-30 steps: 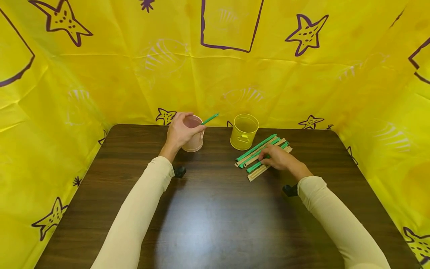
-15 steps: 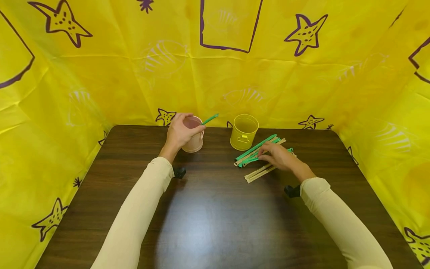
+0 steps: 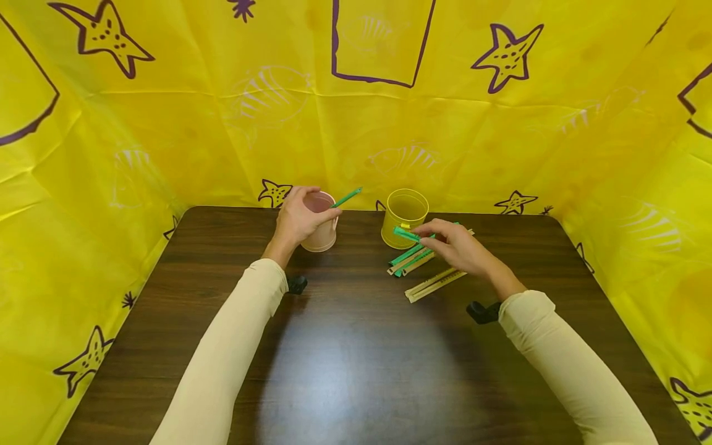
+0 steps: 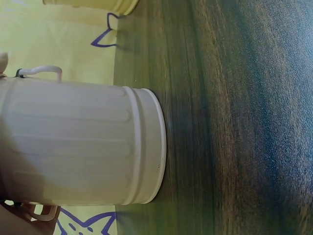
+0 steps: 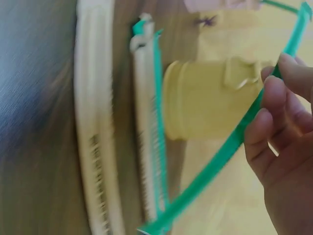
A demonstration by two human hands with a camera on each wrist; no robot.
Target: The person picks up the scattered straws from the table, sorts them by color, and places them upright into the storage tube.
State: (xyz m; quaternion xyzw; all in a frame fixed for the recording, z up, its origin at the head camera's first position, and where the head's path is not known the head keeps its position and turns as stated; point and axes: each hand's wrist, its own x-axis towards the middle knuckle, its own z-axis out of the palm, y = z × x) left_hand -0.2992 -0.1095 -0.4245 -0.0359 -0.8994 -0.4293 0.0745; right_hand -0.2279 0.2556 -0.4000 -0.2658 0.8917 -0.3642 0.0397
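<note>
My left hand (image 3: 303, 216) grips the rim of a small pale pink bucket (image 3: 322, 238), which stands upright on the table. One green wrapped straw (image 3: 348, 196) sticks out of that bucket to the right. The left wrist view shows the bucket's ribbed side (image 4: 73, 142) and its handles. Between thumb and fingertips, my right hand (image 3: 458, 247) pinches another green wrapped straw (image 5: 215, 164), raised off the table in front of the yellow bucket (image 3: 406, 213). Beneath this hand lie green and beige wrapped straws (image 3: 408, 264), partly hidden by it.
Two beige wrapped straws (image 3: 434, 285) lie side by side, nearer me than the other straws. The dark wooden table (image 3: 345, 364) meets a yellow patterned cloth (image 3: 356, 142) behind and at the sides.
My right hand has picked a green wrapped straw from the pile and lifted it leftward toward the yellow bucket. The beige pair shifted slightly. My left hand stays on the pink bucket.
</note>
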